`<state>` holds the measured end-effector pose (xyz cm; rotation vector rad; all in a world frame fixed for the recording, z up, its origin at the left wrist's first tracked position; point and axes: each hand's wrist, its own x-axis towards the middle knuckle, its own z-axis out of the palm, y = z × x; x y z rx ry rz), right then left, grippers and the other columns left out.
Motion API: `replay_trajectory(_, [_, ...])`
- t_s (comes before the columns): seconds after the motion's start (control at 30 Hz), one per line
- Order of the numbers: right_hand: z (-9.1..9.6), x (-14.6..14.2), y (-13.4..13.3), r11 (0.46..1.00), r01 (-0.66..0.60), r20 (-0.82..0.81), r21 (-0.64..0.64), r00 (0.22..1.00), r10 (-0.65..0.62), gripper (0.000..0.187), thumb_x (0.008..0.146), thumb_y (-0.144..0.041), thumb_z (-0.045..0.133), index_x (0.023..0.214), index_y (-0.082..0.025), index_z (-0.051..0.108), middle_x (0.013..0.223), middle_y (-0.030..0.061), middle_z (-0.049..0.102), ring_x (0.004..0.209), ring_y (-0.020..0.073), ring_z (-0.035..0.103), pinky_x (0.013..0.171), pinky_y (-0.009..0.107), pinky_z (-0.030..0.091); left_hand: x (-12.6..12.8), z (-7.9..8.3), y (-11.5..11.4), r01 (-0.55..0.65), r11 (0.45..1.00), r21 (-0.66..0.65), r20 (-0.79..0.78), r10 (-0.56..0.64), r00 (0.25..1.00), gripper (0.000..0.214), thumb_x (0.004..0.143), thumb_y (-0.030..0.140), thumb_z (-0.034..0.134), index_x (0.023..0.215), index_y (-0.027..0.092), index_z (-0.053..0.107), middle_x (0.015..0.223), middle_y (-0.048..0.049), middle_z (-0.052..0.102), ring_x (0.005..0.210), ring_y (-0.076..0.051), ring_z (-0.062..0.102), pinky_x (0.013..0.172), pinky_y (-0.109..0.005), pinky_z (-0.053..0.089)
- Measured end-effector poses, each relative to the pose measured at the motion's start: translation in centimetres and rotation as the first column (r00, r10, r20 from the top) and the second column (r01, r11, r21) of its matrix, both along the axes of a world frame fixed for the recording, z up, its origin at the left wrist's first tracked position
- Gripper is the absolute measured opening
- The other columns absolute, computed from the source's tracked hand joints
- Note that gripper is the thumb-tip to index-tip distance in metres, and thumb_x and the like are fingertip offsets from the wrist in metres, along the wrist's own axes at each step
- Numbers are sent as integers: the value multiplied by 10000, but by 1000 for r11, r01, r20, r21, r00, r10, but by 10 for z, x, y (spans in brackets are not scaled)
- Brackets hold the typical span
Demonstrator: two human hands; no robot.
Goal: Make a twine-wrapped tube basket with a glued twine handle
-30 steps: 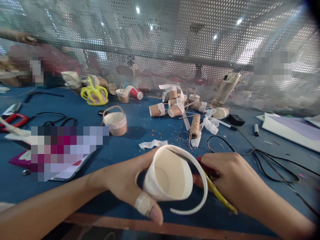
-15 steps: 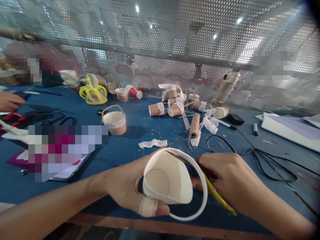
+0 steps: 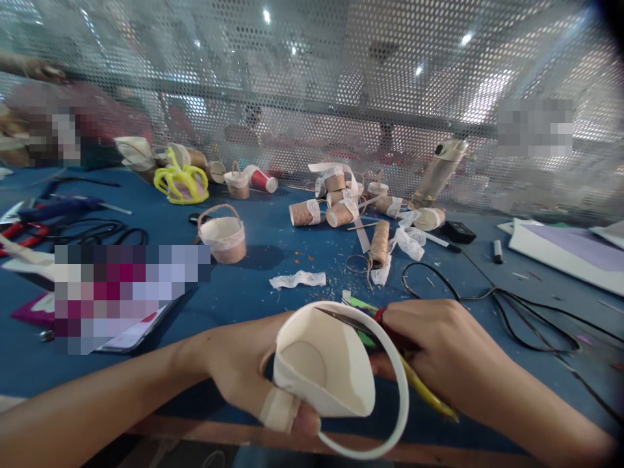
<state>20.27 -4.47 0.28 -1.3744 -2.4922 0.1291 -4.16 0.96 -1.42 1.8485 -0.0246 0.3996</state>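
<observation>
My left hand [image 3: 244, 377], with tape round the thumb, grips a white paper cup [image 3: 312, 354] tilted with its mouth toward me. A narrow strip, the cup's cut rim [image 3: 403, 396], loops out to the right and down past the thumb. My right hand [image 3: 433, 331] is closed round scissors [image 3: 344, 316], whose blades lie at the cup's top edge beside the strip. Below the right fingers a yellow tool part [image 3: 429, 390] shows; whether it belongs to the scissors I cannot tell. A green object [image 3: 361, 301] is partly hidden behind the cup.
A small basket-like cup [image 3: 223, 239] stands at centre left. Lace trim [image 3: 298, 280] lies ahead, with a twine roll [image 3: 379, 244] and several twine-wrapped cups [image 3: 341, 212] behind. A blue glue gun [image 3: 63, 207] lies left, black cable [image 3: 517, 325] right. Perforated metal [image 3: 312, 84] forms the back.
The cup has moved slightly down and tipped, its strip dropping with it. More of the green object shows. Another person's hand has left the far left, where the glue gun now lies in view.
</observation>
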Motion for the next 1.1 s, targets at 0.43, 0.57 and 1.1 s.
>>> replay_trajectory(0.43, [-1,-2,-3,999,10,-33,-43,999,-11,288,869,-276,618,604,-174,568,561,-24,557,489,100,477,517,270,253,-2,0,-1,45,972,-230,-129,-77,989,366,642,267,817,919,158,606,727,23,534,628,-108,494,582,-152,487])
replay_trajectory(0.57, [-1,0,-1,993,111,-33,-28,993,-112,431,925,-452,546,588,-182,551,537,-15,543,481,112,491,514,275,255,-5,-1,-2,-108,948,-300,-32,103,994,653,596,206,878,1173,217,572,918,3,629,741,-128,588,651,-171,527])
replay_trajectory(1.1, [3,3,1,996,80,-16,-46,997,-80,596,852,-715,598,599,-180,529,550,-37,510,487,105,451,516,274,236,-7,2,3,-37,997,66,5,37,999,281,772,190,649,1028,192,534,851,10,537,733,-125,520,704,-184,491])
